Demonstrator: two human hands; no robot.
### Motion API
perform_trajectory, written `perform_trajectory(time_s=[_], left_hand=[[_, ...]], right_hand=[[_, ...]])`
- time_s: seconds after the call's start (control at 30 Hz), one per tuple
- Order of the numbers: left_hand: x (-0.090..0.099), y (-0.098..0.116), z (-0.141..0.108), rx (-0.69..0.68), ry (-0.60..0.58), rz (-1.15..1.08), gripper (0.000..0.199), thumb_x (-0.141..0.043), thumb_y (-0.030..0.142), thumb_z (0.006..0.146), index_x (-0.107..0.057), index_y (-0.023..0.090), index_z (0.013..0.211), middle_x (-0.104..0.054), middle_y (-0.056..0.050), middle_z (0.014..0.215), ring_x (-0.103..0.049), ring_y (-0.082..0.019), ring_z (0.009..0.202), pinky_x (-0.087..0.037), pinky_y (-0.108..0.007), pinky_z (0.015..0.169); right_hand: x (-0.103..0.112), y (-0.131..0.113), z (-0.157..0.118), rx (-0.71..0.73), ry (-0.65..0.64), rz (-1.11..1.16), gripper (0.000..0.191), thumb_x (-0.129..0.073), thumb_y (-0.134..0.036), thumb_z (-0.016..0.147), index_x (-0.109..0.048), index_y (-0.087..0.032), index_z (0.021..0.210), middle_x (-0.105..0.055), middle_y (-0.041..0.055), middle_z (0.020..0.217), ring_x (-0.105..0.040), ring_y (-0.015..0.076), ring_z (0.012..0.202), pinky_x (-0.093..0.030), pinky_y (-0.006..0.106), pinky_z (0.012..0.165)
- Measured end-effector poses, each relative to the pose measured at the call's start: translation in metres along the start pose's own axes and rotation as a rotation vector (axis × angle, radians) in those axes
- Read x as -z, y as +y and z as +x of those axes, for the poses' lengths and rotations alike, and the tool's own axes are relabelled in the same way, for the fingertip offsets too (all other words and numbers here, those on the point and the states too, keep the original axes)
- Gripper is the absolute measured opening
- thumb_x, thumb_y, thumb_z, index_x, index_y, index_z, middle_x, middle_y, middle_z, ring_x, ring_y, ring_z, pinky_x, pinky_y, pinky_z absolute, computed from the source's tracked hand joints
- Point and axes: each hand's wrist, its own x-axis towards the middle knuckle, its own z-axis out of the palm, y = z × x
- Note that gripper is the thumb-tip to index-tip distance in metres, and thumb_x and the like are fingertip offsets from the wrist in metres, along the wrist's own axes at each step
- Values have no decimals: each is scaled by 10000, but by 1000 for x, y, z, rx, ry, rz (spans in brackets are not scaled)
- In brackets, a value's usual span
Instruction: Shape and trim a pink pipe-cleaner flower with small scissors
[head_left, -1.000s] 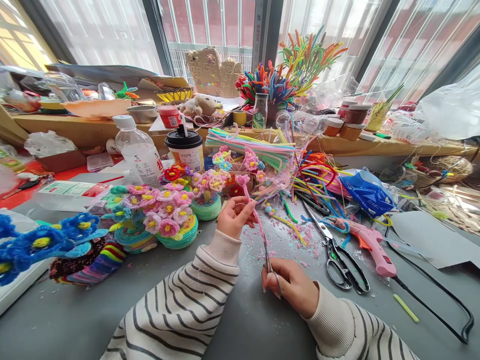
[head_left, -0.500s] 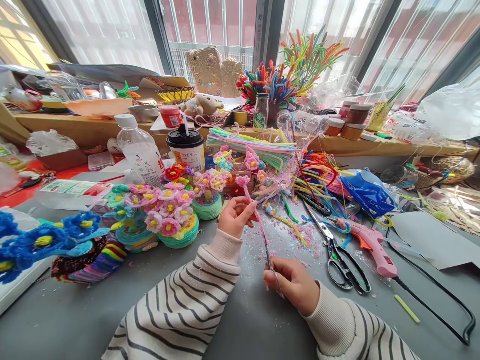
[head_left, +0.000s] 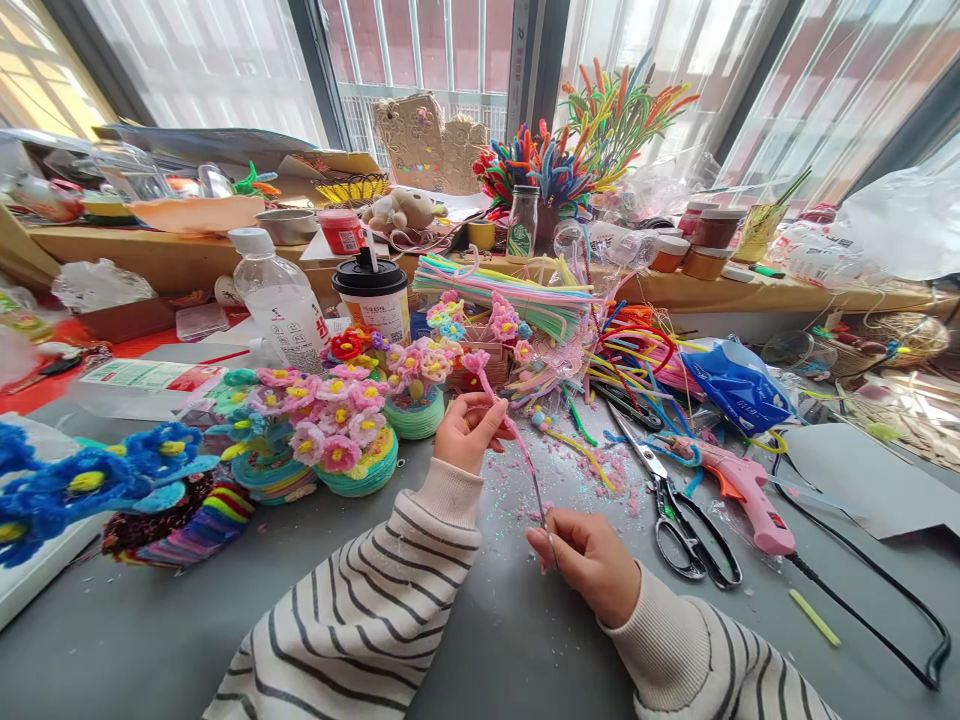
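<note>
Closed in a pinch, my left hand (head_left: 466, 435) grips a pink pipe cleaner (head_left: 519, 440) near its curled upper end. The stem slants down to the right, toward my other hand. My right hand (head_left: 589, 560) is wrapped round small metal scissors (head_left: 541, 508); their thin blades lie along the lower part of the stem, and most of the handles is hidden by the fingers. Pink fuzz clippings (head_left: 615, 470) are scattered on the grey table behind the hands. Left of my left hand are pots of pink pipe-cleaner flowers (head_left: 341, 410).
Large black-handled scissors (head_left: 694, 535) and a pink glue gun (head_left: 750, 500) with its cord lie on the right. A lidded cup (head_left: 373, 300) and plastic bottle (head_left: 281, 305) stand behind the flowers. A pastel pipe-cleaner bundle (head_left: 510, 295) lies in the middle. Blue flowers (head_left: 97, 480) are far left.
My left hand and the pink pipe cleaner have shifted slightly left and down. The small scissors have turned a little in my right hand, with less of the handle showing.
</note>
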Motion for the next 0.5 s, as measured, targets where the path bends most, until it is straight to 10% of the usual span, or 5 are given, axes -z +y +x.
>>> perform_trajectory(time_s=[0.5], left_hand=[[1,-2,1,-71,19,-21,241,-588,257,578,-425,148,719,-518,68,429,-507,-72,348,-312,-131,299]], right_hand=[[-1,2,2,-26,6,139,409,-369,-512,704,-396,-162,493,-328,-51,419,-265,58,379,-211,195,375]])
